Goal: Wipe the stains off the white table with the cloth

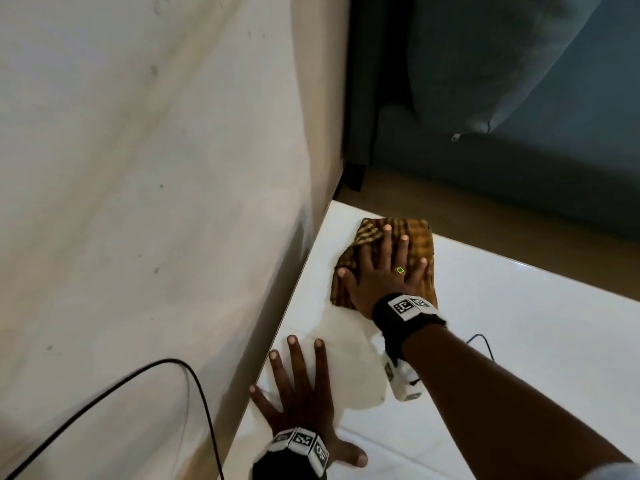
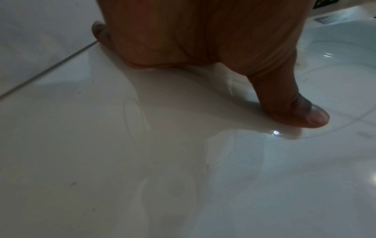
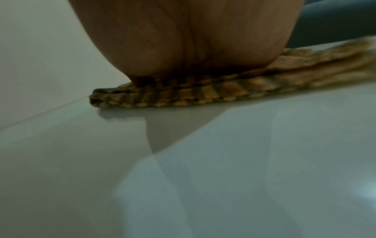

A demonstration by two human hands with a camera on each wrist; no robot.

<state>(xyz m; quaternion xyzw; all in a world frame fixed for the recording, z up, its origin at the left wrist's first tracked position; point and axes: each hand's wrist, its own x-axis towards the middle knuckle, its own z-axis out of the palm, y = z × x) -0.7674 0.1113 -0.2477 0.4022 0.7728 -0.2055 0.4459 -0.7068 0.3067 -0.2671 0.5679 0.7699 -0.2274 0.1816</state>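
A folded yellow-and-brown checked cloth point(image 1: 414, 237) lies near the far left corner of the glossy white table point(image 1: 519, 323). My right hand point(image 1: 382, 268) lies flat on it with fingers spread, pressing it down; a green ring sits on one finger. In the right wrist view the palm point(image 3: 183, 48) bears on the cloth point(image 3: 213, 95). My left hand point(image 1: 299, 379) rests flat on the table by its left edge, fingers spread, holding nothing. The left wrist view shows its thumb point(image 2: 295, 104) on the wet-looking surface point(image 2: 183, 161). No distinct stain is visible.
A pale wall or curtain point(image 1: 138, 168) runs along the table's left edge, with a black cable point(image 1: 194, 375) in front of it. Beyond the far edge stand a blue-grey sofa point(image 1: 519, 150) and cushion point(image 1: 485, 57) on a wooden floor point(image 1: 450, 209).
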